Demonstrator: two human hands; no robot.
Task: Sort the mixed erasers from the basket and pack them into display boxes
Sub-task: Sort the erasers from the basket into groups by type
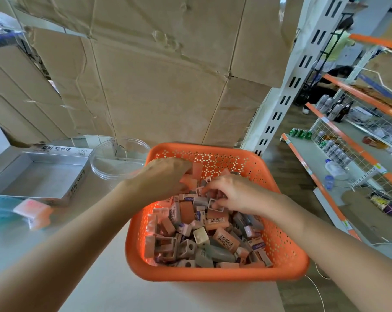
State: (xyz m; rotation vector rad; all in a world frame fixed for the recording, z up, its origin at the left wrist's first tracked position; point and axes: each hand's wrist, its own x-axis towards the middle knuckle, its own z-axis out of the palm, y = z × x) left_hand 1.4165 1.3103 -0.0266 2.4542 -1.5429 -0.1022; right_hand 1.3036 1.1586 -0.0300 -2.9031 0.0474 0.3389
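Observation:
An orange perforated basket on the table holds several mixed erasers in pink, grey, cream and white, some in sleeves with barcodes. Over the basket's far left part, my left hand grips a few pink erasers. To its right, my right hand pinches a small white eraser sleeve on top of the pile. A grey display box with Korean print lies open and bare inside at the left.
A clear round plastic lid sits between the box and the basket. A pink packet lies blurred near the table's left edge. Cardboard cartons rise behind the table. Store shelves with bottles stand at the right; a person is far back.

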